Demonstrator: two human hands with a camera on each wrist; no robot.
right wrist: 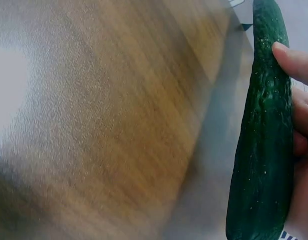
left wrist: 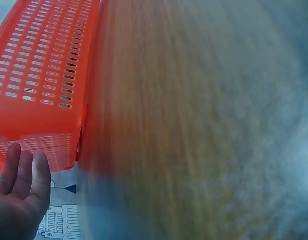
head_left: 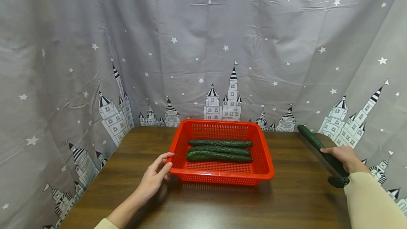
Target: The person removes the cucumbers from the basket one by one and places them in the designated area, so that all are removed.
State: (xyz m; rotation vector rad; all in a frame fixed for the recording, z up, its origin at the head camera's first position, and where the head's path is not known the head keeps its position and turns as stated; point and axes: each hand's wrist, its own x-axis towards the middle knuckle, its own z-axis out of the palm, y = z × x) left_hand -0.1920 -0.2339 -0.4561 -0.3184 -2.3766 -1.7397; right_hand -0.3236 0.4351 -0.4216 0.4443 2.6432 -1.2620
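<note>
In the head view, a red plastic basket with slotted walls stands mid-table. Three dark green cucumbers lie side by side in it, pointing left to right. My left hand holds the basket's front left corner, thumb and index finger at the rim; some fingers are lower, against the outer wall. Off to the right, my right hand grips another cucumber by its middle, tilted, over the table's right edge. The right wrist view shows the thumb on this cucumber, other fingers partly hidden behind it.
The brown wooden table reflects light near its front. A grey curtain printed with stars and castles hangs behind and along both sides. A black wrist device sits by the right sleeve.
</note>
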